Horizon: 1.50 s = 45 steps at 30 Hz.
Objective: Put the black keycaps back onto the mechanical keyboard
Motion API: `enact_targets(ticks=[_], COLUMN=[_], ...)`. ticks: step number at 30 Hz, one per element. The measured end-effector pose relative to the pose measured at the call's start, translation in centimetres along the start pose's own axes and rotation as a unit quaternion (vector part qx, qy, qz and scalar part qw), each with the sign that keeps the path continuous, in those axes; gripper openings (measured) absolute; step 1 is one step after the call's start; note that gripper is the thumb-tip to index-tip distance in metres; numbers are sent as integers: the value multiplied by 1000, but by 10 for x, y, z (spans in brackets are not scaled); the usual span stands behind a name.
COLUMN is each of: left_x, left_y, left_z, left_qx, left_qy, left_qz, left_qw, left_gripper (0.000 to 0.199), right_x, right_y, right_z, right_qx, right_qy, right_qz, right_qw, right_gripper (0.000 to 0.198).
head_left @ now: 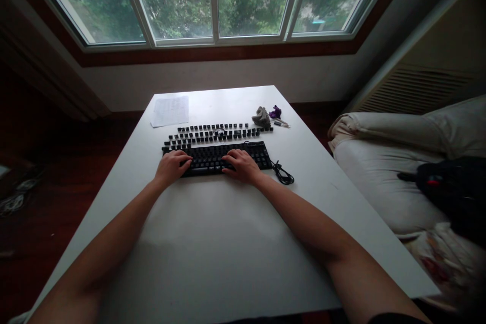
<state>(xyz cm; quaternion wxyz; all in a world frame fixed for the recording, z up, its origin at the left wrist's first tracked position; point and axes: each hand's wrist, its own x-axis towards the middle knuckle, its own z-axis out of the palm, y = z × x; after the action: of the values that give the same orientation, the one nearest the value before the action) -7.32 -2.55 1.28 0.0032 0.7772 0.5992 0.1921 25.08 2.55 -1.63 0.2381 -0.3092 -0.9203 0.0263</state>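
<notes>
A black keyboard (pixel 208 158) lies flat on the white table, its cable (pixel 284 173) coiled at its right side. My left hand (pixel 172 167) rests on the keyboard's left end, fingers bent over it and the thumb apart. Over the right half lies my right hand (pixel 241 165), with its fingers spread and touching the keys. Neither hand lifts anything. Behind the keyboard, loose black keycaps (pixel 197 134) are laid out in several rows. Some thin small item (pixel 220 132), too small to name, sits among them.
On the white table (pixel 212 263), a printed paper sheet (pixel 170 111) lies at the back left. A crumpled grey cloth (pixel 261 117), a purple bunched item (pixel 275 112) and slim pen-like tools (pixel 281 124) are at the back right. A pale sofa (pixel 372 182) stands to the right.
</notes>
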Motion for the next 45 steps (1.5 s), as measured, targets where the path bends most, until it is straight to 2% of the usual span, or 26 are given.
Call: enact_targets(ticks=[11,16,24,30,36,40,45], left_x=[-2,0,-3,-10,-15,-19,-20], left_y=[3,-2,-14,-14,-30,-34,-28], left_z=[7,5,12,6,-8,-10,-9], left_qx=[-35,9,-13,-10,-20,-26,-24], left_qy=[44,57,33,62,103,97,97], left_qz=[-81,-110,-163,-151,-143,-104,-103], left_qw=[995,992,986,986,984,989,990], left_gripper=[25,45,63,53,38,28,24], right_x=[3,4,7,9,16,25,33], right_y=[-4,-6,-12,-18,-21,-24,-39], right_z=[-1,2,2,-3,-8,-12,-12], right_qx=[13,13,15,19,27,30,42], right_qy=[-4,0,0,4,-1,7,12], right_qz=[6,6,6,5,15,24,18], right_qw=[1000,1000,1000,1000,1000,999,999], right_gripper=[41,40,40,39,31,26,22])
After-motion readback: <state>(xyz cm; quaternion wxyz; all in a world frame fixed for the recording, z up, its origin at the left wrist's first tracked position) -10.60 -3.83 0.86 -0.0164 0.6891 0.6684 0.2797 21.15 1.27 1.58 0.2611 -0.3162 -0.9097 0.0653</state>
